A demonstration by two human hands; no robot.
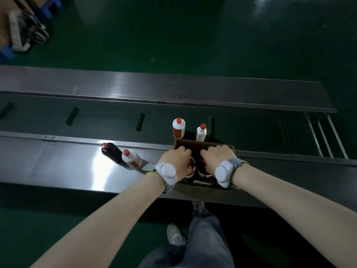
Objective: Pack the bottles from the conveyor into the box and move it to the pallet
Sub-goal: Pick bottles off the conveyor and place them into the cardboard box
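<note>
An open brown cardboard box [204,147] stands on the near steel ledge of the conveyor. Both my hands reach down into it. My left hand [176,159] curls over the top of a red-capped bottle [191,169] in the left half of the box. My right hand [217,157] curls over another bottle [205,172] in the right half. Most of both bottles is hidden by my hands. Two white bottles with red caps [178,127] [201,132] stand on the green belt just behind the box. A dark bottle [113,153] and a white bottle [131,159] stand on the ledge to the left.
The green belt [96,117] runs left to right between steel rails and ends at metal rollers [326,136] on the right. A blue pallet and a pallet jack [29,29] stand at the far left on the green floor. My legs are below the ledge.
</note>
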